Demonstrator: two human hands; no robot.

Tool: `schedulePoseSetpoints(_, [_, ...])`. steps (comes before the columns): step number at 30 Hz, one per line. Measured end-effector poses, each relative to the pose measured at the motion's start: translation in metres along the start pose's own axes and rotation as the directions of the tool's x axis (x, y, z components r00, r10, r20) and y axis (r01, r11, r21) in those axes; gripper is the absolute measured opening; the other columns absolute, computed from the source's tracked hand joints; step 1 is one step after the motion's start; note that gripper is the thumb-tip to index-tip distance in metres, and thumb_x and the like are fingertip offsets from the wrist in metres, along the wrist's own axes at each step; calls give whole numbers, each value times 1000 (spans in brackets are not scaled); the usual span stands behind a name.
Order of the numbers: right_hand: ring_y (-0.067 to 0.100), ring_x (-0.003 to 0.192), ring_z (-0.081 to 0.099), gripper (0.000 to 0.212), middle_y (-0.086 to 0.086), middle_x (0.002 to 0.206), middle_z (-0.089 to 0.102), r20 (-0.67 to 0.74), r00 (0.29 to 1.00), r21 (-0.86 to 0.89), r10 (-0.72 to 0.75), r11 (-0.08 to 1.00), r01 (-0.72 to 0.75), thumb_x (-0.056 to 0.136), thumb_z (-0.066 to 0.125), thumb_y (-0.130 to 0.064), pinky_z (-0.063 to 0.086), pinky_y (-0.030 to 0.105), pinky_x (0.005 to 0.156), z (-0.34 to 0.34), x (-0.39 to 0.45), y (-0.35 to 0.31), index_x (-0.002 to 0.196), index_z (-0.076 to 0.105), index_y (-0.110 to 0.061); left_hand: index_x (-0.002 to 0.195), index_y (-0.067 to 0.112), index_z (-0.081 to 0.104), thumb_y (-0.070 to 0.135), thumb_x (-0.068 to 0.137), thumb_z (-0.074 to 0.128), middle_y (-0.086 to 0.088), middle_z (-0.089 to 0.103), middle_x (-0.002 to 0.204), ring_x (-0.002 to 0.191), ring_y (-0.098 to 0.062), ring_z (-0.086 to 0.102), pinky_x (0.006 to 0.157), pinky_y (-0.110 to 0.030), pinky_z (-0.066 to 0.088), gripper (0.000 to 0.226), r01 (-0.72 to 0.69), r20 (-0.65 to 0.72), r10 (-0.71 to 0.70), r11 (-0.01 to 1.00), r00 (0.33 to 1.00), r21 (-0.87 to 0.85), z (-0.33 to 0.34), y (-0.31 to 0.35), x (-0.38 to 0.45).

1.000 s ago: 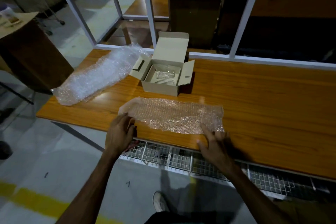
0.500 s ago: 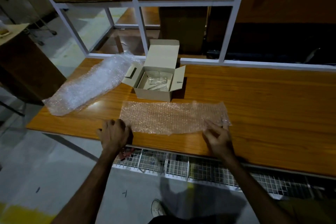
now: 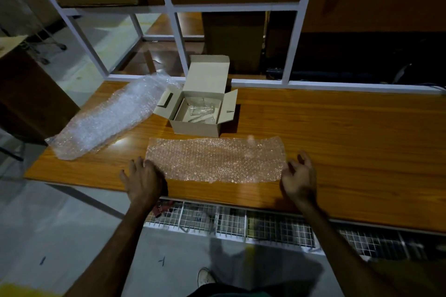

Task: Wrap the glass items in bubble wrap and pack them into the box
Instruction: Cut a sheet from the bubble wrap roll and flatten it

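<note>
A flat sheet of bubble wrap [image 3: 216, 159] lies spread on the wooden table near its front edge. Behind it stands a small open cardboard box [image 3: 196, 128] with clear glass items [image 3: 200, 110] lying inside. My left hand [image 3: 143, 179] rests palm down at the sheet's left end, fingers spread, touching its corner. My right hand [image 3: 300, 176] hovers just off the sheet's right end, fingers apart and holding nothing.
A larger bundle of bubble wrap [image 3: 109, 117] lies diagonally at the table's left end. A white metal frame [image 3: 178, 41] rises behind the table [image 3: 337, 142]. A wire mesh shelf [image 3: 241, 224] runs under the front edge. The right half of the tabletop is bare wood.
The sheet has been flattened and slid further onto the table. My right hand has lifted off its right end. My left hand has moved up to the left corner.
</note>
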State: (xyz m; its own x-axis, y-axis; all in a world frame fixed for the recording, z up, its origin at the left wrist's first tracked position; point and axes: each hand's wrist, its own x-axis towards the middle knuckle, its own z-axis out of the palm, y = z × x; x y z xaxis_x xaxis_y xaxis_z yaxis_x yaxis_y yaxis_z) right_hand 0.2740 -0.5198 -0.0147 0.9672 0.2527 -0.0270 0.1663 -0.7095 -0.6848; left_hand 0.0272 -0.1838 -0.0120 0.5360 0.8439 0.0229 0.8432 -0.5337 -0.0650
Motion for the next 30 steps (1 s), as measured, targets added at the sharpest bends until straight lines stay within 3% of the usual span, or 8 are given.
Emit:
schedulePoseSetpoints(2, [40, 143, 45, 26, 18, 158, 45, -110, 976, -211, -189, 964, 163, 93, 67, -10, 43, 57, 113, 7, -8, 1, 117, 74, -4, 135, 14, 59, 42, 91, 74, -18, 46, 158, 148, -38, 38, 116, -63, 30, 55, -70, -52, 68, 997, 996, -42, -7, 14, -5])
schedulePoseSetpoints(4, [36, 135, 53, 34, 14, 154, 50, -117, 957, -147, -266, 957, 249, 93, 67, -10, 50, 60, 105, 19, -18, -15, 127, 69, -11, 144, 13, 55, 41, 96, 71, -18, 41, 163, 152, -38, 34, 120, -62, 28, 58, -208, -104, 196, 970, 975, -124, -16, 37, -10])
schedulePoseSetpoints(7, [19, 133, 53, 45, -3, 161, 42, 35, 913, -93, -406, 908, 408, 101, 58, -20, 54, 39, 103, 44, -25, -60, 145, 55, -28, 148, 12, 54, 43, 107, 45, -17, 40, 164, 153, -38, 32, 122, -62, 31, 52, -403, -161, 372, 870, 914, -283, -26, 79, -15])
schedulePoseSetpoints(10, [26, 154, 30, 62, 6, 170, 26, 277, 772, -199, -572, 752, 628, 97, 61, -17, 33, 50, 124, 78, -18, -100, 156, 43, -25, 154, 17, 46, 55, 108, 17, -15, 37, 166, 156, -35, 27, 123, -60, 33, 66, -470, -103, 465, 816, 879, -337, -19, 111, -7])
schedulePoseSetpoints(15, [27, 162, 4, 69, 8, 176, 4, 501, 760, -236, -415, 779, 581, 108, 44, -42, 6, 57, 128, 115, 6, -116, 166, 13, -22, 163, 33, 20, 68, 105, 14, -12, 8, 175, 162, -39, 3, 127, -65, 11, 68, -368, 131, 419, 882, 898, -296, 13, 114, 7])
schedulePoseSetpoints(17, [26, 162, -2, 68, 4, 175, -3, 490, 791, -343, -366, 754, 561, 108, 21, -59, -4, 62, 126, 116, 12, -98, 167, 7, -27, 166, 42, 5, 77, 102, 10, -6, -9, 176, 162, -34, -9, 124, -64, -4, 74, -342, 157, 390, 902, 907, -265, 18, 103, 8])
schedulePoseSetpoints(20, [26, 160, -14, 76, 1, 172, -17, 443, 839, -450, -317, 730, 514, 100, 0, -76, -14, 67, 122, 105, 19, -72, 164, -4, -36, 165, 47, -3, 85, 96, 9, -1, -16, 175, 161, -31, -12, 123, -66, -7, 79, -322, 160, 365, 915, 917, -242, 19, 82, 15])
schedulePoseSetpoints(30, [28, 159, -17, 83, 3, 173, -17, 350, 906, -482, -238, 784, 392, 95, -1, -83, -10, 62, 125, 59, 48, -23, 165, -6, -39, 166, 37, -11, 88, 93, 4, -8, -16, 174, 161, -30, -13, 130, -58, -2, 90, -274, 138, 303, 942, 943, -193, 27, 17, 48])
